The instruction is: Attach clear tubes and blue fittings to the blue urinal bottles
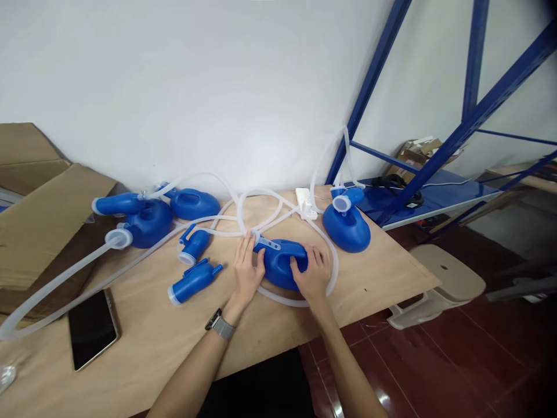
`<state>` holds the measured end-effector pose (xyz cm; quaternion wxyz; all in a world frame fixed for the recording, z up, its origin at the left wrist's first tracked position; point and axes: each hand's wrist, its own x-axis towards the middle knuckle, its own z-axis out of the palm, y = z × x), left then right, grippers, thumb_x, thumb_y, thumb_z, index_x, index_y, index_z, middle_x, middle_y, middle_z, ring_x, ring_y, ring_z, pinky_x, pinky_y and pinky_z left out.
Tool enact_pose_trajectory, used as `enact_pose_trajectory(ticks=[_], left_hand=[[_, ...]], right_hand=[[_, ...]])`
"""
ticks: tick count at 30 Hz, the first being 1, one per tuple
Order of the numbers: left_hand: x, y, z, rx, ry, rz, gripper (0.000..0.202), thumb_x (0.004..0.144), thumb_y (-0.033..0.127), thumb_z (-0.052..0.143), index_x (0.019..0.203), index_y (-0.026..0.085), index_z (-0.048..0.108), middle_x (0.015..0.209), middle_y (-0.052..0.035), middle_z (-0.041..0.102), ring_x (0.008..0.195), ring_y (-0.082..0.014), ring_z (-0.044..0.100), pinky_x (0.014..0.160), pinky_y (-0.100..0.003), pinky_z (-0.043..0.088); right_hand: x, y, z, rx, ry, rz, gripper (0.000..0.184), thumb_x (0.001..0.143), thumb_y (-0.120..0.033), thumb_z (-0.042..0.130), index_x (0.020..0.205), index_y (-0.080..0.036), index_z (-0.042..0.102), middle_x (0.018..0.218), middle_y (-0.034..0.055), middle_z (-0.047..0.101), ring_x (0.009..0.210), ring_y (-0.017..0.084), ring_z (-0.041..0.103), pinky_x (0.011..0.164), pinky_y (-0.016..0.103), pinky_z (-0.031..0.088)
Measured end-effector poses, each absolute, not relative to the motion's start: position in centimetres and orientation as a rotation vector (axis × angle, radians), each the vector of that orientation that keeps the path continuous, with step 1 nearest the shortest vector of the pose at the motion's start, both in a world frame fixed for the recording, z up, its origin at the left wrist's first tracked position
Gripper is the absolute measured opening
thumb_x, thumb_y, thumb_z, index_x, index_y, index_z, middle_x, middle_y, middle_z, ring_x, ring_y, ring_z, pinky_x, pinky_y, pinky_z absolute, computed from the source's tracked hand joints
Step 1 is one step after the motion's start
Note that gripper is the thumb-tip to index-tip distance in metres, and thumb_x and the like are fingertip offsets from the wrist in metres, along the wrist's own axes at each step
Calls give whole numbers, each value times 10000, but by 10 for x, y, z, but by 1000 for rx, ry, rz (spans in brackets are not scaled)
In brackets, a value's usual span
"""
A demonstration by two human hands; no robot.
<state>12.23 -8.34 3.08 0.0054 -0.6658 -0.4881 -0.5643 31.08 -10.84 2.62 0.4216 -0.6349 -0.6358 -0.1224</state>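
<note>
A blue plastic urinal bottle [281,268] lies on the brown table in front of me, with a translucent strap along its neck. My right hand [314,268] grips its right end, the thumb in the recess by the handle. At the neck, my left hand [249,264] has its fingers around the pale collar end and its thumb on the near side. Two loose blue spouts with clear caps, an upper spout [194,245] and a lower spout [194,283], lie left of my left hand. A translucent hose [278,299] curves around the bottle's near side.
More urinal bottles stand at the left [150,223], back left [195,204] and right [347,229]. Hoses cross the table's back near a white power strip [306,203]. A phone [92,328] and cardboard box [47,226] are left; a stool [448,273] and blue rack [369,87] right.
</note>
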Motion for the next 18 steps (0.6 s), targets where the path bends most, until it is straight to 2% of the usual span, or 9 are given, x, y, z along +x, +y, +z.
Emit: enact_pose_trajectory(ticks=[5,9,14,18], left_hand=[[121,-77,36,-2052,-1553,-1787,390,976,316,633,1343,187,613,1366,-160,692,1325,-286,636,1119,-488,530],[119,-71,40,-2068,-1659,-1773,355,935,347,681,1257,206,637,1274,-127,739,1232,-285,694,1074,-477,558],[119,-68,47,-2169,-1736,-1727,347,873,262,693,1211,221,626,1245,-107,736,1181,-277,702,1050,-448,556],[121,-66,46,-2193,-1740,-1763,362,858,234,681,1211,211,607,1248,-127,708,1208,-297,671,1075,-473,524]], right_hand=[[306,-115,29,-1593,-1562,-278,438,892,-425,654,1257,-186,693,1128,139,750,1118,385,625,1001,539,465],[306,-114,30,-1558,-1548,-241,459,851,-451,686,1223,-181,696,1140,161,739,1116,386,645,993,544,479],[307,-113,30,-1523,-1572,-293,491,804,-455,690,1214,-186,684,1148,157,743,1053,368,681,981,524,502],[307,-114,31,-1532,-1566,-273,444,811,-395,661,1199,-180,683,1127,156,748,1048,368,687,989,542,506]])
